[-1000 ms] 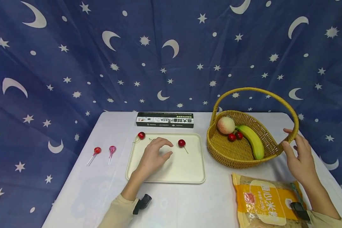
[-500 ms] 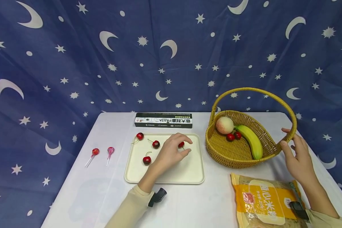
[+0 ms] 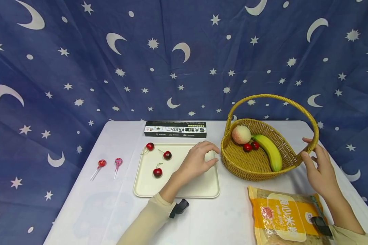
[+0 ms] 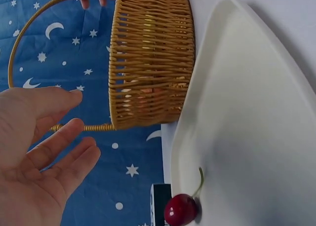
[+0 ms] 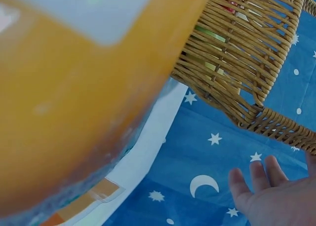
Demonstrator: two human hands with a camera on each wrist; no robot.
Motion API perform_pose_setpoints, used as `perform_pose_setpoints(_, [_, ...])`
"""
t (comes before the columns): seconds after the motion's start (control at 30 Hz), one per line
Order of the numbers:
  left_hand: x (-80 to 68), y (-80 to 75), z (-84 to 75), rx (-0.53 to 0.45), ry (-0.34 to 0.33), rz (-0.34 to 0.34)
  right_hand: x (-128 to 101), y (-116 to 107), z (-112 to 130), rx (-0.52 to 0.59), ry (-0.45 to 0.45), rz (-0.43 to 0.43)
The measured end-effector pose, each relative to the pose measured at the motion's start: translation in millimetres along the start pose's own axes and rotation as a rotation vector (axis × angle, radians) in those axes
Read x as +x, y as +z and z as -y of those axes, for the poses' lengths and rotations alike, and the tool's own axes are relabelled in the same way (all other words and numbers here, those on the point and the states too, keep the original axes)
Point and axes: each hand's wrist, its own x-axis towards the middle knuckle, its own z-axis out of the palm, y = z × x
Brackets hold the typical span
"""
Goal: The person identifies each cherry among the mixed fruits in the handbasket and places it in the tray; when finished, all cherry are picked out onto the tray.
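Cherry [image 4: 180, 209] (light, round, bruisable, rolls) at lower centre on tray [image 4: 256, 112]: pinch its thin stem; left hand [image 4: 34, 157] fingers loosely apart, empty, right hand [image 3: 320, 172] spread beside basket [image 3: 254, 166].

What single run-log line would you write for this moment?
left hand: open, over tray right end | right hand: open, beside basket handle | tray: three cherries | basket: peach, banana
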Motion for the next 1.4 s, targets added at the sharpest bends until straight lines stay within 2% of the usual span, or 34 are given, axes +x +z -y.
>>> perform_pose_setpoints(0.37, [20.2,10.7,-14.3,0.018,0.052,0.034,0.1,-2.3,-2.7,0.030,-0.026,0.031])
perform_pose_setpoints(0.8, [49.7,26.8,-29.0,0.050,0.054,0.096,3.1,-1.6,-0.5,0.030,-0.036,0.038])
perform_pose_setpoints(1.07, [66.1,42.5,-34.9,0.096,0.059,0.133,2.6,-1.9,0.6,0.030,-0.040,0.032])
perform_pose_setpoints(1.23, [78.3,50.5,-38.6,0.157,0.073,0.190,2.5,-2.3,-0.1,0.025,-0.035,0.034])
perform_pose_setpoints(1.4, [90.9,56.4,-42.8,0.204,0.088,0.320,1.7,-3.8,-1.1,0.019,-0.023,0.038])
